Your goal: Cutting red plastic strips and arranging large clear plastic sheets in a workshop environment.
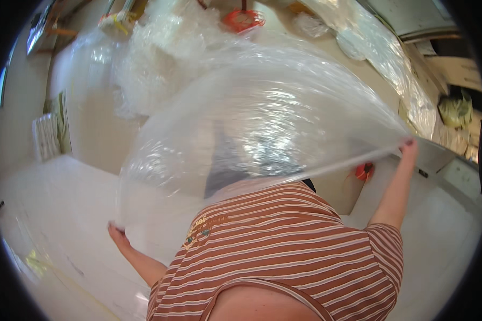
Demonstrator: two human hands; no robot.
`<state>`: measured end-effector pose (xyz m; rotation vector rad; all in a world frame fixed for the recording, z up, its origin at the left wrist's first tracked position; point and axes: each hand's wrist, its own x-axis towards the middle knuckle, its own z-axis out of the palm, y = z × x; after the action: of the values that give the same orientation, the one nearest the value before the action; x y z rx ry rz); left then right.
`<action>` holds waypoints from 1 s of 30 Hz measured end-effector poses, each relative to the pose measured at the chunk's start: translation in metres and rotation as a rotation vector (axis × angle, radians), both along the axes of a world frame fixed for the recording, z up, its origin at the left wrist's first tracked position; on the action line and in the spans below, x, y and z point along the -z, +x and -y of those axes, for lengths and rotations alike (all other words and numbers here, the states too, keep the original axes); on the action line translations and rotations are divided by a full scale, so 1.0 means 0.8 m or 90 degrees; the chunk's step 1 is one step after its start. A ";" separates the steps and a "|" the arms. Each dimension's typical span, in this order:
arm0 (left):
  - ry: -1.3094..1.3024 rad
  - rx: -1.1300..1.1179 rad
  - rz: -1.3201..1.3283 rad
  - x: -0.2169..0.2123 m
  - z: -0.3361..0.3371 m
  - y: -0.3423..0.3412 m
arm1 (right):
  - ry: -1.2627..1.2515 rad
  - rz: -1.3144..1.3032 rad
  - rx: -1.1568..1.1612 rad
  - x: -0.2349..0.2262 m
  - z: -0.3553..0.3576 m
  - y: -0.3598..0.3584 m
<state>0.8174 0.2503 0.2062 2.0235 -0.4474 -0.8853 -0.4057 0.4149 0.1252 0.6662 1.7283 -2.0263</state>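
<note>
Brown fabric with narrow white stripes, the wearer's short-sleeved shirt (284, 241), fills the lower middle of the view, seen from above. Both bare arms reach outward, holding a large clear plastic sheet (198, 123) that billows in front of the body in a broad, shiny arc. Its near edge runs taut past the waist up to the right hand (408, 144), whose fingers are closed, pinching a gathered corner. Lower down, the left hand (119, 232) holds the sheet's left edge, fingers curled in on the film; blur hides exactly how each finger sits. Dark clothing shows faintly through the plastic. White surfaces lie on both sides, a left panel (64, 198) under the left hand and a right panel (428, 230) beyond the right arm. Beside the right forearm sits a small red object (364, 171), too blurred to identify. Past the sheet, crumpled clear plastic (166, 37) is heaped near an orange-red bundle (243, 20). At far right is a yellow-green bag (455, 111); at far left, a pale stack (46, 136).
</note>
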 end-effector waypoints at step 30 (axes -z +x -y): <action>-0.436 0.882 -0.380 -0.089 0.146 -0.700 | 0.104 -0.564 -1.066 -0.247 0.284 0.637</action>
<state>0.2574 0.1334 0.2774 0.5475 -1.5800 -1.7094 0.1041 0.1881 0.3228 -1.4411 1.6691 -0.8334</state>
